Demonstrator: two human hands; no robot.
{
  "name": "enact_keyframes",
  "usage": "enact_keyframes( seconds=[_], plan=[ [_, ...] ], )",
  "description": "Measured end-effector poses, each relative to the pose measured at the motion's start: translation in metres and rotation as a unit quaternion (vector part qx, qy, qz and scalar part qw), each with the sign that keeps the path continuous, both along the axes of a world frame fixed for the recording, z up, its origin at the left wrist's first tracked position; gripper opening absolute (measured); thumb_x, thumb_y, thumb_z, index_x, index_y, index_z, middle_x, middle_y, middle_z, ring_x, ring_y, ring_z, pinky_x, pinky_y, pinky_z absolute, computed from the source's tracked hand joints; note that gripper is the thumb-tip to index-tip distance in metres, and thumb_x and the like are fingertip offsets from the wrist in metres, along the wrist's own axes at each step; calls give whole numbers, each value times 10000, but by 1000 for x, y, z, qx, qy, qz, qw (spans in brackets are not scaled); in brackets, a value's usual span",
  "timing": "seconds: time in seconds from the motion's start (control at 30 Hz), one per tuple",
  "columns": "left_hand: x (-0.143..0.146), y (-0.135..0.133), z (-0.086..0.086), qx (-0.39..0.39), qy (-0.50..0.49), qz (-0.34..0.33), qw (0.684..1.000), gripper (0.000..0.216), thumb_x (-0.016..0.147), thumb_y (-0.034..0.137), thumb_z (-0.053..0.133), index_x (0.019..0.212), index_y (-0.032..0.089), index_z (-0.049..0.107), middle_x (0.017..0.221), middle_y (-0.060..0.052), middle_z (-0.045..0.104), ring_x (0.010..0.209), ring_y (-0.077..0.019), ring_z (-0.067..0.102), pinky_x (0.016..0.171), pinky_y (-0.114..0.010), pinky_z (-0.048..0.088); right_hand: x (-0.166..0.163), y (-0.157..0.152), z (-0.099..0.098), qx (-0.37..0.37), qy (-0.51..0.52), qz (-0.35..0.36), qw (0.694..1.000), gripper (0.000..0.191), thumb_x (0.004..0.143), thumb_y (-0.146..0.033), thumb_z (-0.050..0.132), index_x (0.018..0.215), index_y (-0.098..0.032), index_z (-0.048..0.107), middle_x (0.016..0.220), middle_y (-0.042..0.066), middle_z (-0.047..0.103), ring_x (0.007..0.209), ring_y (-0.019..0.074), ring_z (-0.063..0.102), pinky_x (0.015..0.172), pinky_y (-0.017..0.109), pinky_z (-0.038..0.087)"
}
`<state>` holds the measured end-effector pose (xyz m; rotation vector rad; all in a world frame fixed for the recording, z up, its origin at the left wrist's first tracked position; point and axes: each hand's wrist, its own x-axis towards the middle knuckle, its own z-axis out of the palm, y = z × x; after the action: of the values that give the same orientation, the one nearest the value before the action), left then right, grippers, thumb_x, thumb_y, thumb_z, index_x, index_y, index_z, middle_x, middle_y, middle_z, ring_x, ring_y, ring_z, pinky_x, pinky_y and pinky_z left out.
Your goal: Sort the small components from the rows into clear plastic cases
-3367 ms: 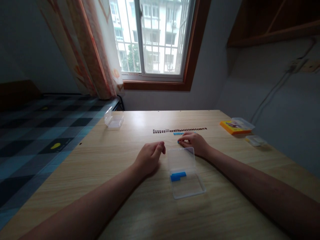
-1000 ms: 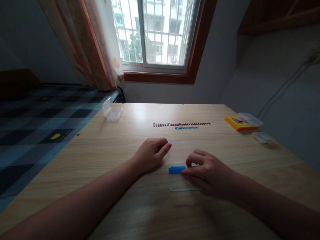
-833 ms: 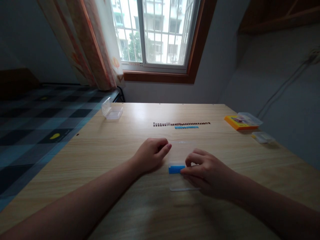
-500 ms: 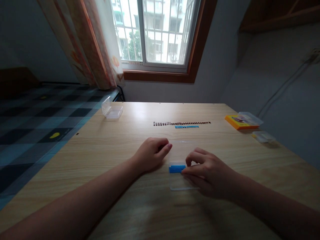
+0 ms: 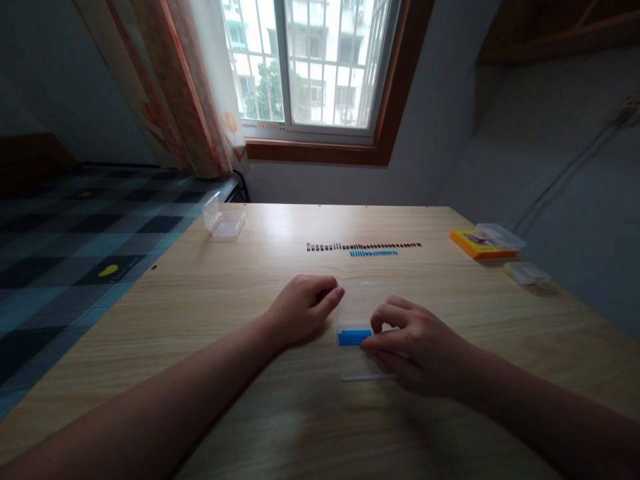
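A clear plastic box (image 5: 367, 379) lies open on the wooden table in front of me, its see-through lid (image 5: 367, 284) folded back on the far side. Small blue blocks (image 5: 354, 337) sit packed in a row against the box's left side. My right hand (image 5: 413, 343) reaches over the right part of the box, thumb and forefinger closed in a pinch at the row's right end. Its palm and lower fingers hide the rest of the inside. My left hand (image 5: 305, 307) rests curled beside the lid's left edge; whatever its fingers hold, if anything, is hidden.
Farther back, a long line of tiny dark pieces (image 5: 370, 247) runs above a shorter line of blue pieces (image 5: 374, 253). An open clear case (image 5: 227, 225) stands at the back left. To the right are a yellow-orange box (image 5: 483, 248) and a small clear case (image 5: 527, 273).
The right thumb has shifted very slightly left along the blue row. My left hand stays where it was.
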<state>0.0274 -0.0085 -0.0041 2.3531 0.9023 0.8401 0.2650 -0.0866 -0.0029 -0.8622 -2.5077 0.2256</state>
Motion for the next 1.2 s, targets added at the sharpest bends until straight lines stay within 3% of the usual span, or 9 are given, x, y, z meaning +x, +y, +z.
enact_keyframes(
  seconds=[0.6,1.03,1.2],
  plan=[
    [0,0,0,7,-4,1,1000,387,969,343,478,624,178,536,538,46,449,537,-116,415,552,-250,310,-6,-4,1,8,-11,10,1000,197,905,-215,585,956,-253,771,992,62,649,810,195,497,754,374,398],
    [0,0,1,7,6,-2,1000,397,972,345,470,624,176,555,534,44,464,533,-118,422,554,-253,316,-8,-3,0,13,-31,-1,999,202,928,-237,565,947,-247,765,958,58,638,801,196,496,739,371,398],
    [0,0,1,5,6,0,1000,389,969,338,471,624,178,553,525,45,455,529,-118,419,553,-253,312,3,-3,5,127,77,7,989,163,908,-201,616,995,-233,750,865,41,604,780,189,513,743,370,421]
  ],
)
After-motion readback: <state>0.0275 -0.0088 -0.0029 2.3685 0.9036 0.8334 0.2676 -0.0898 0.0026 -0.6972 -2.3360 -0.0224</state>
